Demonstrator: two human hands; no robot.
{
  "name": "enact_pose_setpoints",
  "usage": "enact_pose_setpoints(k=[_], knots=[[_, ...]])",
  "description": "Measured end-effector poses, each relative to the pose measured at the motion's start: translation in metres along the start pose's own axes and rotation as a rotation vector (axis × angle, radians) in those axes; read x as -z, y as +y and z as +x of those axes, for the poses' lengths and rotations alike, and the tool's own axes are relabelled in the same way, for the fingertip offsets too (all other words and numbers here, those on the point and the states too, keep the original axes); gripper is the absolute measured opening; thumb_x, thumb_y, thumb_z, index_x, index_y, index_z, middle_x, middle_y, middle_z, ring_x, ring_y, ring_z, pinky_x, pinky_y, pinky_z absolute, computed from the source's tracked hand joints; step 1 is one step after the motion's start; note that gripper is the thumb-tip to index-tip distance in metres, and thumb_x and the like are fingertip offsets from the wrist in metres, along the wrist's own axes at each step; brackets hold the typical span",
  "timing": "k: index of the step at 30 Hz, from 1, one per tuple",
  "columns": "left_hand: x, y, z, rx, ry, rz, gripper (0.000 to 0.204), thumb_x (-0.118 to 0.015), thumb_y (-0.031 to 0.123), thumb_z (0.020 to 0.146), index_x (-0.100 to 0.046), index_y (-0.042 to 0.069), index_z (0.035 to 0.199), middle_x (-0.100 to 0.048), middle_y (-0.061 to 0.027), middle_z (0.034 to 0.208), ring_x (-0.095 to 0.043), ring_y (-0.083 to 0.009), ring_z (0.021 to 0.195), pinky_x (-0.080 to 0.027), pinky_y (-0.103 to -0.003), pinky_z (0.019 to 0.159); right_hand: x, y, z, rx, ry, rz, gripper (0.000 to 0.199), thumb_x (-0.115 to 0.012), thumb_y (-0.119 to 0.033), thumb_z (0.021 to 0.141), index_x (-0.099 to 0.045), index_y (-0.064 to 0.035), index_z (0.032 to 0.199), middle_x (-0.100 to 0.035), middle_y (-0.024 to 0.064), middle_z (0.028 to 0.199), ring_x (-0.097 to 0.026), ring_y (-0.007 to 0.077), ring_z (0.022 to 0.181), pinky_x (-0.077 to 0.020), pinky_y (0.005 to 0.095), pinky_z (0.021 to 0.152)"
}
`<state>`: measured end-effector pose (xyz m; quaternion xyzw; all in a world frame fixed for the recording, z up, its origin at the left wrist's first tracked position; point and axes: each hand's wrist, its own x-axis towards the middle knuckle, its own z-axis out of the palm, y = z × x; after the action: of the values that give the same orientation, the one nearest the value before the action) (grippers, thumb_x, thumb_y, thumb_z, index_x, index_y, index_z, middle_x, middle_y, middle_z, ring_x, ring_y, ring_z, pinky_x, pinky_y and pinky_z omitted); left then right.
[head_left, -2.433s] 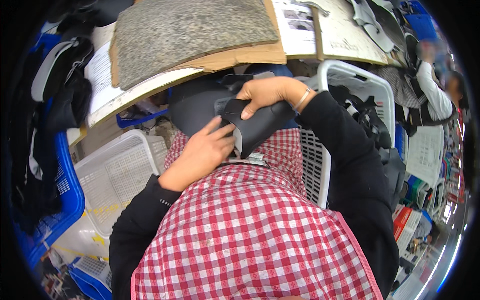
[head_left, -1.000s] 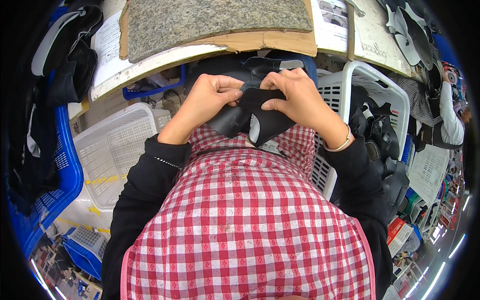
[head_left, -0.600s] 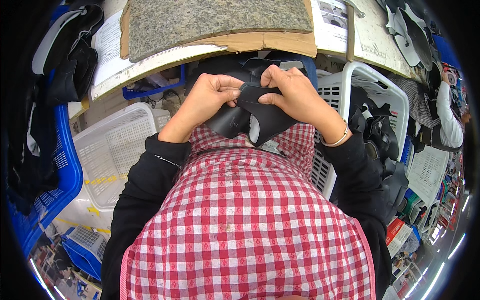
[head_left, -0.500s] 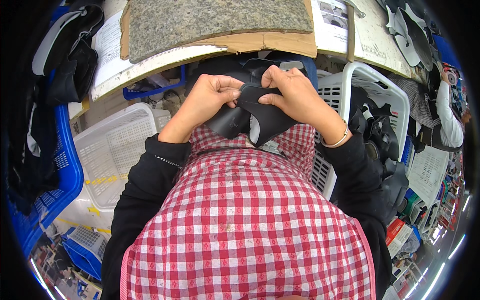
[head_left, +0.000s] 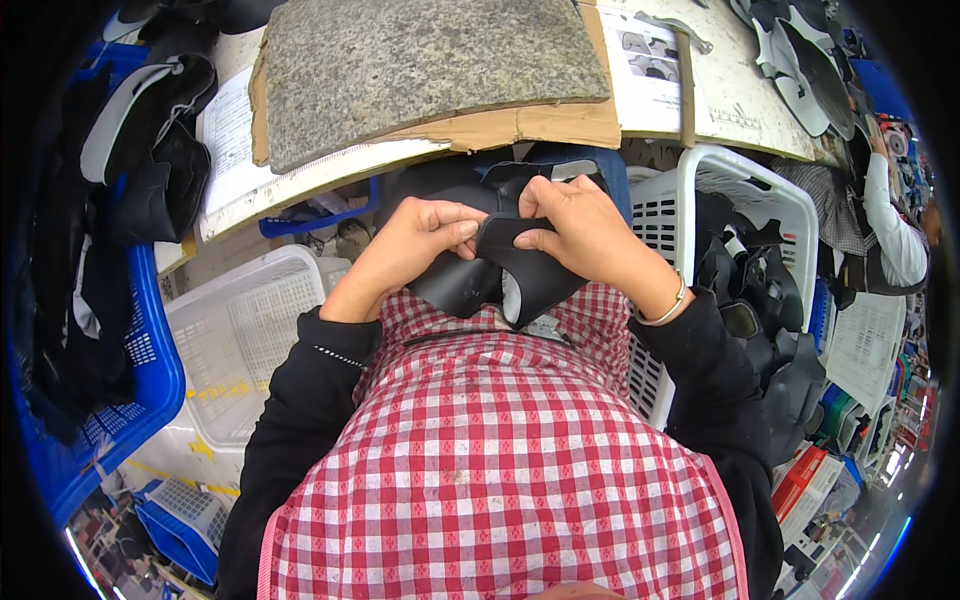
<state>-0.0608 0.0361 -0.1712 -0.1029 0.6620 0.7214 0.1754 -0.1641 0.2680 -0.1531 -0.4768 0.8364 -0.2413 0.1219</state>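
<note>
Both my hands hold one black curved leather piece (head_left: 520, 275) in front of my chest, over a red-and-white checked apron (head_left: 500, 450). My left hand (head_left: 405, 250) pinches its left edge between thumb and fingers. My right hand (head_left: 580, 235), with a thin bracelet at the wrist, grips the top edge and folds it over. More black material (head_left: 450, 185) lies in my lap beneath the hands, partly hidden.
A grey stone slab (head_left: 420, 65) rests on cardboard on the workbench ahead. A white basket (head_left: 760, 270) of black pieces stands at my right, an empty white basket (head_left: 235, 340) at my left, a blue crate (head_left: 130, 390) beyond. Another person's sleeve (head_left: 890, 230) shows far right.
Since the earliest frame my left hand rose from the lap to join the right on the black piece. Over the last second the fingers only shifted slightly along its edge.
</note>
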Motion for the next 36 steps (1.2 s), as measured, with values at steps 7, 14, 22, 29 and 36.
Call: enact_pose_setpoints(k=[7,14,22,29,36], knots=[[-0.018,-0.008,-0.008,-0.072,0.103,-0.002,0.016,-0.076,0.003,0.091,-0.076,-0.004,0.106,-0.075,-0.0021,0.093,-0.065,-0.0056,0.083,-0.053,-0.022,0.074,0.011,-0.009,-0.007,-0.115,0.248,-0.14,0.054,-0.091,-0.043,0.066,-0.061,-0.012,0.097,-0.068,0.0024,0.082,-0.065,0.0292,0.08,-0.0446,0.042,0.077],[-0.005,-0.014,-0.016,-0.011,0.054,-0.018,0.021,-0.076,0.003,0.091,-0.076,-0.003,0.111,-0.075,-0.0017,0.095,-0.066,-0.0063,0.083,-0.054,-0.022,0.077,0.02,0.0,-0.036,-0.53,-0.018,0.562,0.031,-0.084,-0.017,0.087,-0.069,0.0032,0.105,-0.071,0.0021,0.087,-0.062,0.0073,0.082,-0.0533,0.0276,0.076],[0.006,0.01,0.017,0.059,-0.338,0.055,0.035,-0.077,0.001,0.087,-0.072,-0.006,0.122,-0.077,-0.0066,0.105,-0.069,-0.0091,0.089,-0.056,-0.025,0.085,0.008,-0.01,-0.033,-0.446,0.053,0.362,0.033,-0.082,-0.029,0.084,-0.07,-0.0059,0.104,-0.074,0.0161,0.089,-0.072,0.0353,0.083,-0.0551,0.0424,0.072],[-0.015,0.017,0.013,0.159,-0.214,0.036,0.023,-0.078,0.001,0.085,-0.077,-0.006,0.107,-0.076,-0.0054,0.092,-0.067,-0.0087,0.079,-0.055,-0.026,0.074,0.008,-0.015,-0.031,-0.446,0.063,0.341,0.033,-0.081,-0.03,0.084,-0.07,-0.006,0.103,-0.074,0.0164,0.087,-0.072,0.0371,0.082,-0.0552,0.0437,0.072],[-0.016,0.01,0.01,0.095,-0.176,0.133,0.021,-0.078,0.0,0.086,-0.077,-0.004,0.106,-0.077,-0.0055,0.093,-0.068,-0.0082,0.081,-0.055,-0.026,0.076,0.009,-0.019,-0.03,-0.425,0.073,0.279,0.033,-0.081,-0.031,0.084,-0.069,-0.0058,0.102,-0.073,0.0171,0.085,-0.071,0.0381,0.082,-0.0548,0.0444,0.071]])
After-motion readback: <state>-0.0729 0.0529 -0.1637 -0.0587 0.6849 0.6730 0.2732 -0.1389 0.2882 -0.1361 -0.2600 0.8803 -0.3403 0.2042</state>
